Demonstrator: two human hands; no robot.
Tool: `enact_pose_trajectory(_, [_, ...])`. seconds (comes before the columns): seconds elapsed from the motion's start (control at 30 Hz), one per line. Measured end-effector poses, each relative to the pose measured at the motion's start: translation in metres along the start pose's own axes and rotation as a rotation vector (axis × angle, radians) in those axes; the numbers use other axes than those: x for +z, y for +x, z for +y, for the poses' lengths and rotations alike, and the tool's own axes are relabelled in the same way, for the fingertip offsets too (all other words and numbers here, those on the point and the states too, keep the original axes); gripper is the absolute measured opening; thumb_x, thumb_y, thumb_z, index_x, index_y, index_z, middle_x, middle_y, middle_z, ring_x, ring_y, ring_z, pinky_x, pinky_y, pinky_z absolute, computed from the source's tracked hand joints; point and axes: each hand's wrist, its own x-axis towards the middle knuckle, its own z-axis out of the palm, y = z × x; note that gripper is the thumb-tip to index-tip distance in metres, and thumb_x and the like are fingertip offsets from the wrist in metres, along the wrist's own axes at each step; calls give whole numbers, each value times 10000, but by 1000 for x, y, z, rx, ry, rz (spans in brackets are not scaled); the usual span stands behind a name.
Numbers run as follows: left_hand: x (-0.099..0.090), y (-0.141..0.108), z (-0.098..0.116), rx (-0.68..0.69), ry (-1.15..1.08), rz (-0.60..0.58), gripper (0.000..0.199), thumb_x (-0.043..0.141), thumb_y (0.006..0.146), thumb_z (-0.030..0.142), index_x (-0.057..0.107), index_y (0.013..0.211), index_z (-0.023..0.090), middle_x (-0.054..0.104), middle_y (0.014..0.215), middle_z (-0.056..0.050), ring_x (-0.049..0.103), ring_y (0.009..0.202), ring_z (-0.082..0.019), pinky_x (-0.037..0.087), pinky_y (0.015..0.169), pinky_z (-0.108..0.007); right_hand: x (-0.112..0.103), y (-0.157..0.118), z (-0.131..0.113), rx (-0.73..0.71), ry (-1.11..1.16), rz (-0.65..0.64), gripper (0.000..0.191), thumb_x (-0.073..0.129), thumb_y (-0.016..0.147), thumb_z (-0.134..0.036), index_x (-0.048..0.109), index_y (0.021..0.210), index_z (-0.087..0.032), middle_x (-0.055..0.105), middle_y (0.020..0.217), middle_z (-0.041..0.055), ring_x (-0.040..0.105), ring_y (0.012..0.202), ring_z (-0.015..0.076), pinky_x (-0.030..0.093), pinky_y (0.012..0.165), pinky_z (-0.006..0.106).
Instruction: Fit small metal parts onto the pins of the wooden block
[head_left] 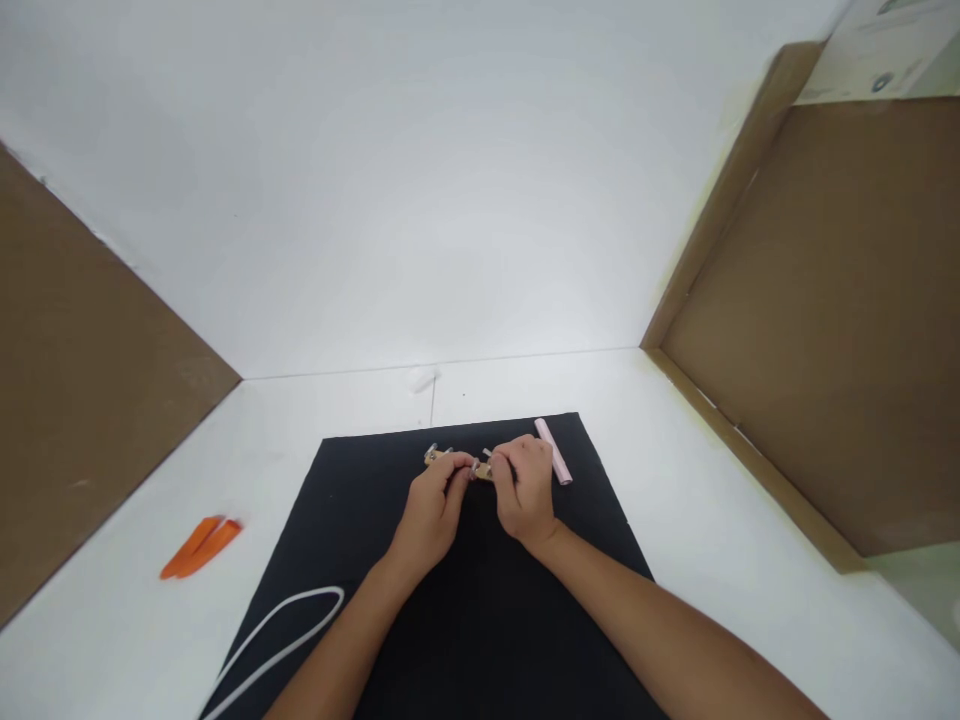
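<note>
The person's left hand and right hand come together near the middle of a black mat, with the right forearm slanting in from the lower right corner. Both hands are curled and pinching, fingers and thumbs pressed closely around a small tan piece with silver metal fittings. The piece lies just above the mat, held level between the two hands. Its middle is hidden by the fingers, so it cannot be seen whether it is one piece or two.

A white cord lies in a long loop at the lower left of the mat, running off its edge onto the white table. Farther left on the table lie two orange strips, side by side and touching. Just beyond the right hand, a pale pink stick rests tilted on the far part of the mat.

Brown cardboard panels stand along the left side of the table, with another on the right. A white wall rises behind, and a printed sheet of paper shows in the top right corner.
</note>
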Motion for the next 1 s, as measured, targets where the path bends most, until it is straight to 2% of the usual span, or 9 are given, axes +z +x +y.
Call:
enact_pose_trajectory(0.1, [0, 0, 0, -1, -2, 6, 200, 427, 955, 256, 612, 1009, 199, 657, 948, -48, 598, 864, -172, 457, 814, -305, 0, 0, 0, -61, 9, -52, 206, 454, 897, -193, 580, 734, -196, 605, 688, 16, 516, 735, 190, 306, 777, 395])
enact_pose_trajectory(0.23, [-1, 0, 1, -2, 6, 3, 208, 421, 957, 267, 612, 995, 196, 658, 935, -50, 594, 845, -171, 459, 801, -310, -1, 0, -2, -21, -2, -4, 230, 432, 907, -182, 580, 731, -190, 606, 702, 24, 518, 730, 187, 311, 769, 387])
enact_pose_trajectory(0.33, [-1, 1, 1, 4, 10, 6, 205, 424, 955, 264, 613, 997, 196, 661, 941, -54, 597, 846, -174, 462, 802, -315, -2, 0, -2, -64, 3, -45, 207, 452, 897, -192, 587, 740, -192, 594, 680, 18, 517, 728, 190, 310, 772, 393])
enact_pose_trajectory(0.43, [0, 1, 0, 8, 9, 9, 207, 425, 954, 265, 619, 993, 202, 668, 940, -53, 607, 861, -180, 468, 810, -318, -1, 0, -2, -18, -4, -9, 232, 436, 908, -182, 580, 727, -189, 598, 687, 23, 512, 727, 190, 311, 769, 394])
enact_pose_trajectory(0.53, [0, 1, 0, 7, 12, 14, 201, 432, 951, 255, 619, 996, 198, 671, 948, -53, 611, 862, -178, 471, 809, -313, -1, 0, -2, -65, 3, -49, 206, 456, 898, -193, 590, 740, -194, 599, 686, 21, 513, 734, 192, 311, 778, 397])
enact_pose_trajectory(0.63, [0, 0, 1, 4, 24, 11, 204, 433, 951, 243, 628, 991, 197, 673, 940, -49, 609, 849, -174, 467, 800, -305, -1, 0, -2, -20, -5, -1, 228, 433, 911, -185, 576, 733, -193, 600, 690, 25, 510, 728, 190, 311, 765, 391])
enact_pose_trajectory(0.77, [-1, 1, 1, 7, 14, 5, 211, 427, 954, 243, 622, 1021, 198, 668, 949, -49, 605, 854, -173, 462, 800, -303, -1, 1, -2, -89, 6, -37, 199, 450, 900, -197, 584, 752, -196, 601, 692, 18, 522, 736, 191, 314, 772, 393])
enact_pose_trajectory(0.87, [-1, 1, 1, 5, 9, 6, 204, 428, 956, 250, 619, 1000, 196, 666, 933, -46, 603, 854, -172, 458, 805, -302, -1, 0, -1, -19, -4, 28, 228, 427, 914, -187, 573, 740, -191, 601, 703, 26, 516, 733, 190, 319, 763, 391])
enact_pose_trajectory(1.0, [-1, 1, 1, 4, 5, 12, 199, 424, 956, 254, 613, 990, 199, 664, 922, -41, 604, 848, -171, 460, 801, -301, -1, 0, -1, -44, 4, -13, 221, 438, 908, -192, 579, 738, -191, 595, 688, 24, 512, 730, 192, 317, 765, 395])
